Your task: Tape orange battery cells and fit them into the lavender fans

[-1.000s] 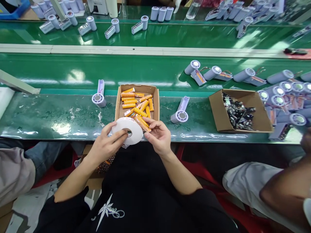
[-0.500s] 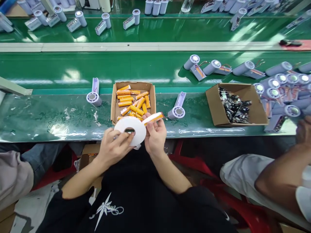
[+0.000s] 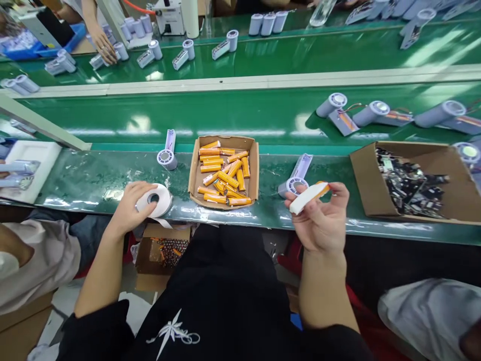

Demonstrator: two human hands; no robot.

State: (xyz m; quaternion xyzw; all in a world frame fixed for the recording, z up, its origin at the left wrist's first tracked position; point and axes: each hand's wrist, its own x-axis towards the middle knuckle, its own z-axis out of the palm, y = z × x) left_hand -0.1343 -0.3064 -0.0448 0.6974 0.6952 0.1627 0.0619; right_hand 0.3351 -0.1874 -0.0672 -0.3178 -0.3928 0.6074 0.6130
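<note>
My left hand [image 3: 130, 208] grips a roll of white tape [image 3: 163, 199] at the bench's front edge, fingers over its top and a loose tail hanging below. Between the fingertips of my right hand [image 3: 323, 225] is an orange cylindrical battery [image 3: 322, 191], a white tape strip [image 3: 306, 199] lying along its upper side. Just behind that hand a lilac fan-like housing [image 3: 300, 168] lies on the bench, partly covered by the fingers. A second lilac housing [image 3: 167, 158] sits behind the tape roll. Between my hands stands a shallow cardboard box [image 3: 193, 188] of orange batteries.
To the right, a cardboard box [image 3: 363, 173] holds small dark electronic parts. Lilac units with wires [image 3: 330, 105] rest on the green belt [image 3: 225, 113]. A co-worker's hand [image 3: 101, 45] touches units across the belt. A white foam tray [image 3: 41, 155] is at left; an open carton [image 3: 150, 273] stands below.
My hands have parted: the left moved left with the tape roll, the right moved right with the battery. The white strip now lies along the battery, separate from the roll. The view has shifted.
</note>
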